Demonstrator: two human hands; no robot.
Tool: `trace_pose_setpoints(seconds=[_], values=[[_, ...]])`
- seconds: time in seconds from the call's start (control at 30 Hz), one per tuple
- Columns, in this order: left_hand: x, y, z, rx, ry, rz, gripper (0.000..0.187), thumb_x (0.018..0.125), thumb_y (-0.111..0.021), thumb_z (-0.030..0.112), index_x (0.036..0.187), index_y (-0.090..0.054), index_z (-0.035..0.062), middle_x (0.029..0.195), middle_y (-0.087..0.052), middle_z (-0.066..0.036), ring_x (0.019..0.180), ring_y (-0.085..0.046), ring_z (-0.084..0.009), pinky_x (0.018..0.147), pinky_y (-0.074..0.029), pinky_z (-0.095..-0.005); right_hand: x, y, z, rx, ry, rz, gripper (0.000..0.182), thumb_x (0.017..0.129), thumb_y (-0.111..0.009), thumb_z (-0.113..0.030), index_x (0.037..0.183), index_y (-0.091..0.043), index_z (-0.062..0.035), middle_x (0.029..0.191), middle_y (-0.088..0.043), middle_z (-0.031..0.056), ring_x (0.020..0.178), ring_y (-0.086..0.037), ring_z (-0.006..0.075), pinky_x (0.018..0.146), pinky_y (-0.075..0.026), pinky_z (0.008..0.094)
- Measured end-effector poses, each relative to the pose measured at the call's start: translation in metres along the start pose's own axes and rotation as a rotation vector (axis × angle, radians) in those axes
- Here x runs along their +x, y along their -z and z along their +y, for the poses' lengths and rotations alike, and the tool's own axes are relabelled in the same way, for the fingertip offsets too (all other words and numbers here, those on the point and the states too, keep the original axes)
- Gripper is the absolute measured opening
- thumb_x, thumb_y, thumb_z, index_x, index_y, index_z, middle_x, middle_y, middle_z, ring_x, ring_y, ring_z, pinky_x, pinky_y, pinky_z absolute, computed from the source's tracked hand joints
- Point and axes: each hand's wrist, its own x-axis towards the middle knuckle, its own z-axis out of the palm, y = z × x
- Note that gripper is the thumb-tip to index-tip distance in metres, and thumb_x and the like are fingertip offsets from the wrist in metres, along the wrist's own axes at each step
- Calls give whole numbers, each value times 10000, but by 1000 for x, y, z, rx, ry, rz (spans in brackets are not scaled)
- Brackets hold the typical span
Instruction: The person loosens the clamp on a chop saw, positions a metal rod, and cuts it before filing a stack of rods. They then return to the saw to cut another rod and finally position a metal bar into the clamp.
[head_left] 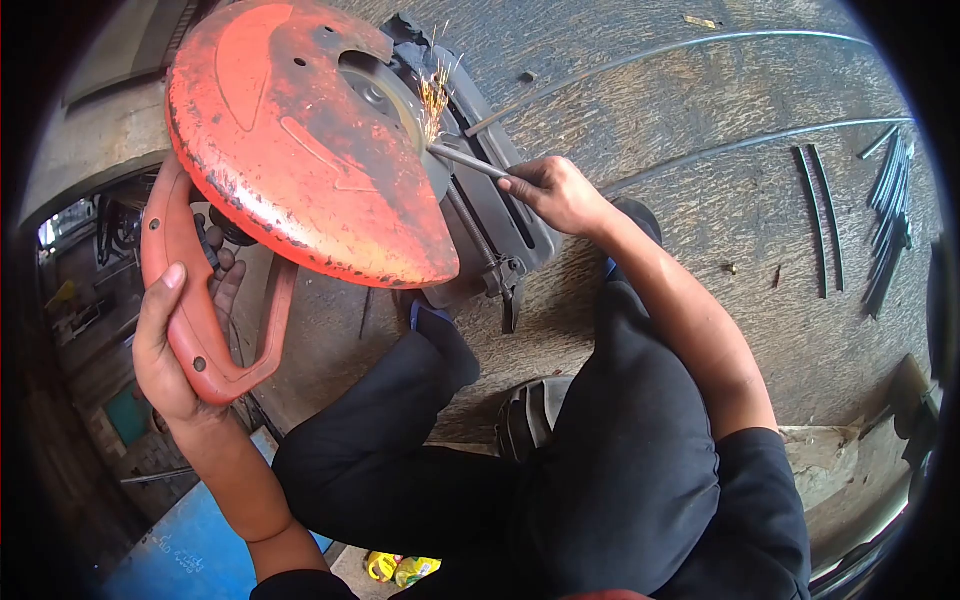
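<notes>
My left hand [167, 345] is wrapped round the red handle [190, 300] of a chop saw, thumb on the outer side and fingers curled through the grip. The saw's scuffed red blade guard [300, 150] covers much of the cutting disc [375, 95]. In my right hand [562, 195] is a thin metal rod [467, 160], gripped near the saw. Its far tip meets the disc's edge, where orange sparks [434, 98] fly up. Below the rod lies the dark saw base [525, 225] with a threaded vise screw [472, 225].
Two long metal rods [690, 48] stretch across the rough floor at the upper right. Several short cut rods [886, 200] lie in a pile, with two dark strips [822, 220] beside them. My feet are close to the saw base. A blue panel [200, 545] is at lower left.
</notes>
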Motion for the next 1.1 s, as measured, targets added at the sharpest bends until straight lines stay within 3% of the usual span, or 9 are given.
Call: trace_pose_setpoints(seconds=[0.13,0.23,0.57,0.73,0.87,0.97,1.03,1.07,1.1], values=[[0,0,0,4,5,0,630,857,-610,239,1341,-382,-93,1206,-525,-185,1024,-550,-257,948,-439,-398,-2,-2,-8,-112,32,39,298,915,-591,-286,895,-651,5,658,-573,234,643,-592,397,642,-472,466],[0,0,0,-4,15,5,626,855,-615,239,1335,-388,-91,1186,-532,-179,1020,-551,-253,948,-439,-390,-2,-1,-14,-155,54,50,268,911,-586,-256,832,-624,-2,674,-580,239,663,-585,425,630,-472,475],[-1,-4,1,-47,31,42,561,863,-613,224,1302,-433,-75,1096,-571,-169,992,-564,-250,938,-449,-371,-1,-10,2,-386,307,194,151,890,-583,-187,937,-619,-48,725,-617,192,683,-620,390,615,-504,476],[-2,-5,1,-44,29,40,559,863,-615,225,1298,-434,-75,1092,-573,-172,987,-566,-250,936,-451,-367,-7,-4,-10,-654,299,202,256,903,-535,-144,1127,-619,-52,789,-626,158,688,-639,353,623,-518,449],[-2,-4,2,-49,31,34,546,874,-613,223,1296,-435,-75,1084,-578,-165,973,-575,-244,930,-456,-360,-9,2,-15,-675,388,233,272,910,-531,-185,1127,-635,-58,785,-635,172,721,-643,352,653,-524,438],[1,3,1,14,18,7,526,886,-607,214,1293,-441,-76,1076,-586,-161,960,-586,-235,921,-463,-355,-9,4,-30,-333,177,247,295,917,-522,-258,1047,-667,-36,781,-642,190,793,-646,357,713,-511,445],[1,5,1,26,24,8,521,892,-603,211,1294,-442,-78,1075,-590,-161,957,-590,-231,916,-466,-355,-3,12,-32,-118,-247,53,362,917,-510,-326,972,-683,-13,764,-641,196,817,-652,346,743,-486,446],[1,5,1,37,30,0,515,897,-598,208,1295,-444,-80,1073,-594,-160,953,-594,-228,911,-469,-356,-2,11,-25,72,-263,84,395,924,-490,-346,933,-672,5,733,-630,163,759,-641,314,726,-468,437],[0,5,1,39,31,1,515,897,-598,208,1295,-444,-80,1073,-594,-160,953,-594,-228,911,-469,-356,6,7,-2,183,-204,66,401,929,-491,-353,889,-664,6,660,-588,95,646,-581,209,625,-448,367]])
